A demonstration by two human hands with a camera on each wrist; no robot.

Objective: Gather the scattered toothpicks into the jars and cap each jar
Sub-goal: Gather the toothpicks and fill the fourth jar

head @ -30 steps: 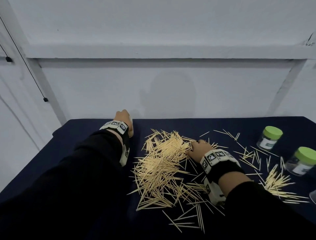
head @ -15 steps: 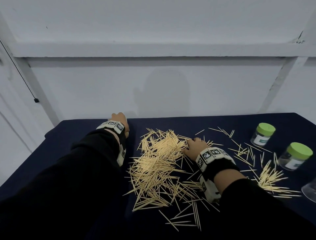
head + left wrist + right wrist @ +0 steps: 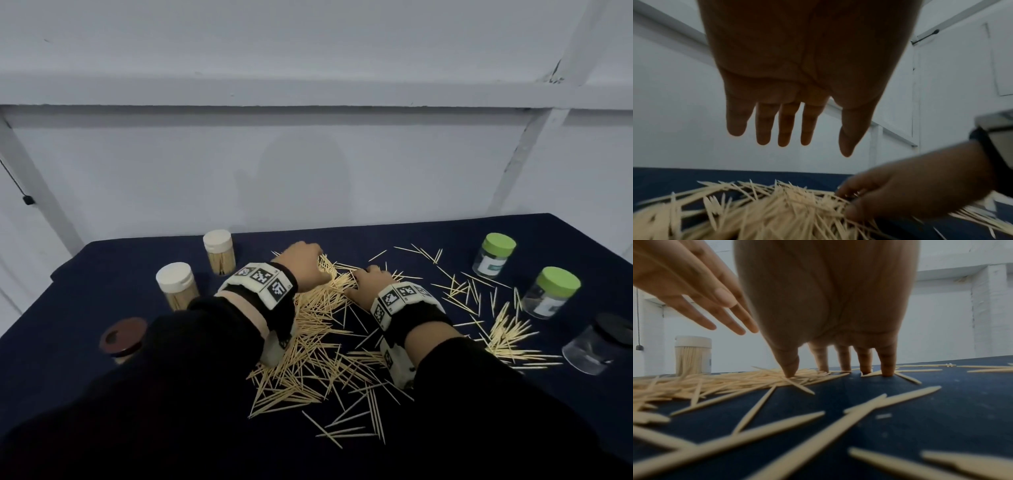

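We had the toothpicks (image 3: 318,329) heaped mid-table, jars (image 3: 493,255) at three and nine o'clock. Our left hand (image 3: 301,263) hovered flat-fingered, grasping nothing; the right hand (image 3: 368,281) pressed straight fingertips (image 3: 888,368) down (nothing pinched). Best rake inward, align, then pinch.

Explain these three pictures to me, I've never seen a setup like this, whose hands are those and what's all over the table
No machine here: a person wears one camera on the head and one on each wrist, on bands with black-and-white markers. The wide picture is the head view, looking down at both hands. The other two look along each palm toward the fingers.

On the dark blue table lies a pile of loose toothpicks. At the left stand two white-capped jars already full of toothpicks, and a brown-lidded jar. At the right are two green-capped jars and a clear jar.

The left hand hovers open over the pile, holding nothing. The right hand presses its fingertips onto the toothpicks, apparently raking them together.
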